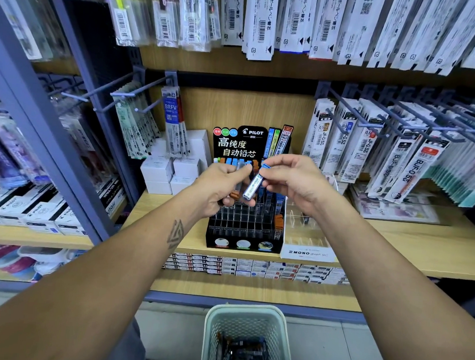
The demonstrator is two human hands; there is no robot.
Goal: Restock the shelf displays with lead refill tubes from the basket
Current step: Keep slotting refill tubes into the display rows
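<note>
A black Pilot lead display rack (pixel 244 237) stands on the wooden shelf, with rows of slots and some blue and orange tubes at its back. Both my hands hover in front of it. My right hand (pixel 293 180) pinches a blue-capped lead refill tube (pixel 254 185) by its top end, so that the tube hangs tilted. My left hand (pixel 222 188) grips a bunch of tubes with orange caps (pixel 235 195). A pale green mesh basket (pixel 250 317) with several dark tubes inside sits low in front of me.
White boxes (pixel 173 170) are stacked left of the rack. A clear Mono display (pixel 307 241) stands to its right. Refill packs hang on pegs (pixel 372 143) to either side and above. Flat boxes (pixel 253 268) line the lower shelf.
</note>
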